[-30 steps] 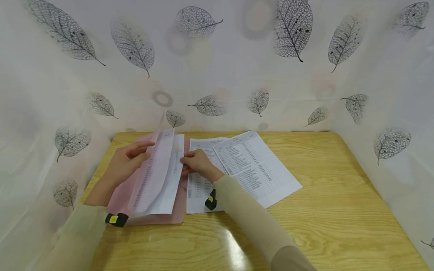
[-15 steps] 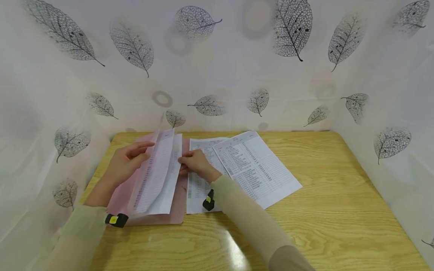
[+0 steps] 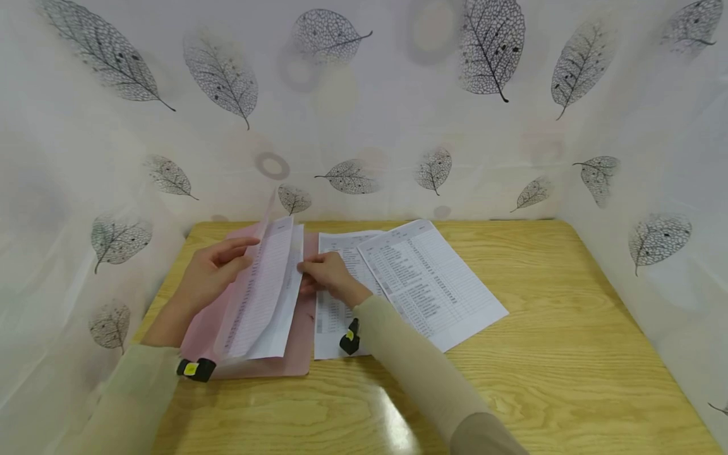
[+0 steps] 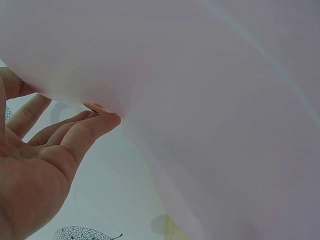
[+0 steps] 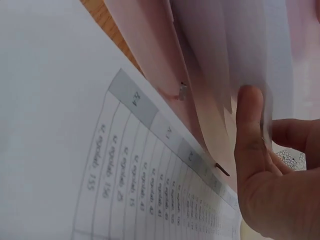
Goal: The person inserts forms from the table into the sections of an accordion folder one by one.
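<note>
A pink translucent folder (image 3: 299,354) stands partly open at the left of the table. My left hand (image 3: 213,272) grips the raised cover by its edge; in the left wrist view the cover (image 4: 210,100) is pinched between thumb and fingers. Inside the folder, a printed sheet (image 3: 263,284) curves upright against the cover, with a white sheet (image 3: 277,332) behind it. My right hand (image 3: 332,275) pinches the right edge of the white sheet. The right wrist view shows the thumb (image 5: 250,120) on the paper's near face, with fingers on its far side.
Right of the folder lies a printed sheet (image 3: 335,344), partly under my right arm. Another printed sheet (image 3: 438,284) overlaps it at an angle. The wooden table (image 3: 569,354) meets leaf-patterned sheeting (image 3: 375,126) at the back and sides.
My right hand has shifted slightly left with the edge of the white sheet. The left hand and the folder cover stay in place.
</note>
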A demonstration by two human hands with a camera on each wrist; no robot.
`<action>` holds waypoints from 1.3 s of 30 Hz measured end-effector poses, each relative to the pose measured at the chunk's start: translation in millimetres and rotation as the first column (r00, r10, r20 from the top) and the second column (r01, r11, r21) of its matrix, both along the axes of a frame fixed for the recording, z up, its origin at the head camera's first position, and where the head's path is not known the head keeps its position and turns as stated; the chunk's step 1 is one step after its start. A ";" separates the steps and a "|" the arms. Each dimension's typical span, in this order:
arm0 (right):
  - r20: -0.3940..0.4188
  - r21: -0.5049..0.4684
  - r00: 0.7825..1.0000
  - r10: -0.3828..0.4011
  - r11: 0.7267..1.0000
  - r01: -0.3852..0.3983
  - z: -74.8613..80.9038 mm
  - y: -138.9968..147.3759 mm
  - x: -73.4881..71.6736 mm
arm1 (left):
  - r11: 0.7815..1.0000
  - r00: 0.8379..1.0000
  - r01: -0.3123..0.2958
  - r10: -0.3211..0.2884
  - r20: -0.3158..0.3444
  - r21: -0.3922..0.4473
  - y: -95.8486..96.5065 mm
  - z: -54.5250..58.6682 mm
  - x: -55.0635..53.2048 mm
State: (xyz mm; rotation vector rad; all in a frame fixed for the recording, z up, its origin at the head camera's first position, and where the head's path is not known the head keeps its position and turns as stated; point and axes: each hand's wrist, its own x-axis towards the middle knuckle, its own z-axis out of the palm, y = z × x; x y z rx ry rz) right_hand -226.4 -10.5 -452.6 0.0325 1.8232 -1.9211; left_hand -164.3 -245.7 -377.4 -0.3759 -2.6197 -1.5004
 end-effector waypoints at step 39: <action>0.068 -0.060 0.997 0.035 0.998 -0.031 -3.7 -1.8 9.1 | 1.000 1.000 -0.002 0.002 -0.019 0.025 0.2 0.0 0.7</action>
